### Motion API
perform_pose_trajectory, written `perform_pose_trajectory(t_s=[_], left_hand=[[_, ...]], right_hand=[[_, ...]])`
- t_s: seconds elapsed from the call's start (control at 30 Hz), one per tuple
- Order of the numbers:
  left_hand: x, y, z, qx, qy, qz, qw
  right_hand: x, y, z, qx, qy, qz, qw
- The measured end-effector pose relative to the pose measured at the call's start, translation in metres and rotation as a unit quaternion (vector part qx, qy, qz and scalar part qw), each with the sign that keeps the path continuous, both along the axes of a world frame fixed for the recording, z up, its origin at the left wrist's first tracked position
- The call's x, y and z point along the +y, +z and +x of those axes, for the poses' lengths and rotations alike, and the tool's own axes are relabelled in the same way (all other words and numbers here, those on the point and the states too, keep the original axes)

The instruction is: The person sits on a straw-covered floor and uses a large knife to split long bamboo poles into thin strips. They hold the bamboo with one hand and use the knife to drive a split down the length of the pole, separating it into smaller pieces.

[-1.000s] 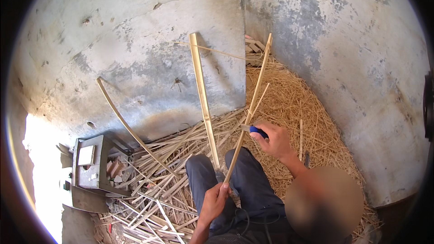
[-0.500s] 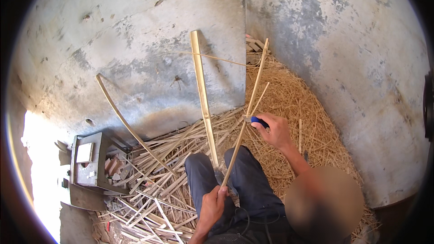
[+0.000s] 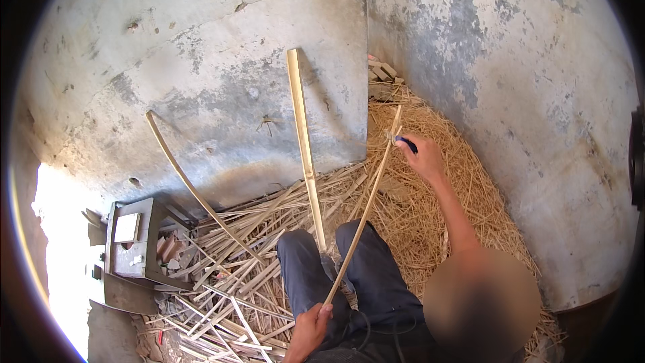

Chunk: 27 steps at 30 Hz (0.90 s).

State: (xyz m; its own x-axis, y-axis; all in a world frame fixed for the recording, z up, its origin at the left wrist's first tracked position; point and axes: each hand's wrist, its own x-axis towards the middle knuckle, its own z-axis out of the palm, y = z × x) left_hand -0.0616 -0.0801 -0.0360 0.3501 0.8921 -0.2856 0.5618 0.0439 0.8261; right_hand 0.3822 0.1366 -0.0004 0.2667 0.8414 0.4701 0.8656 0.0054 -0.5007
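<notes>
My left hand (image 3: 311,329), low in front of my lap, is closed around the near end of a long split bamboo strip (image 3: 363,218). The strip slants up and away to the right, passing over my right knee. Near its far end my right hand (image 3: 424,156) grips a knife (image 3: 407,144) with a dark blue handle. Its short blade meets the strip there, though the exact contact is too small to make out. A thin sliver appears to split off beside the blade.
A wide bamboo slat (image 3: 302,128) leans on the wall (image 3: 222,81) ahead; a curved strip (image 3: 185,178) leans left of it. Loose strips (image 3: 248,282) cover the floor at left. Fine shavings (image 3: 463,188) heap at right. A dark wooden stool (image 3: 132,245) lies at far left.
My right hand and the knife have moved farther away along the strip, toward its far end. My left hand has drawn slightly nearer with the strip, whose far tip now sits lower.
</notes>
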Motion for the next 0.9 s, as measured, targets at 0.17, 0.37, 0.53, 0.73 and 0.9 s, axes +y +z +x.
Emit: perform_pose_trajectory(t_s=[0.17,0.37,0.53,0.73,0.9], left_hand=[[-0.002,-0.015,-0.013,-0.017,0.007,0.011,1.0],[0.015,-0.036,-0.043,-0.011,-0.007,-0.018,1.0],[0.034,-0.058,-0.078,0.076,-0.022,0.009,0.997],[0.066,-0.053,-0.095,0.205,-0.107,-0.017,0.973],[0.124,-0.002,-0.032,0.01,-0.068,0.179,0.982]], right_hand=[[0.011,-0.013,0.014,-0.058,0.031,0.051,0.997],[0.003,-0.016,-0.005,-0.039,0.019,0.101,0.994],[-0.025,0.01,-0.027,-0.011,0.028,0.128,0.991],[-0.049,0.032,-0.048,-0.027,0.056,0.192,0.979],[-0.06,0.042,-0.056,-0.034,0.052,0.204,0.977]])
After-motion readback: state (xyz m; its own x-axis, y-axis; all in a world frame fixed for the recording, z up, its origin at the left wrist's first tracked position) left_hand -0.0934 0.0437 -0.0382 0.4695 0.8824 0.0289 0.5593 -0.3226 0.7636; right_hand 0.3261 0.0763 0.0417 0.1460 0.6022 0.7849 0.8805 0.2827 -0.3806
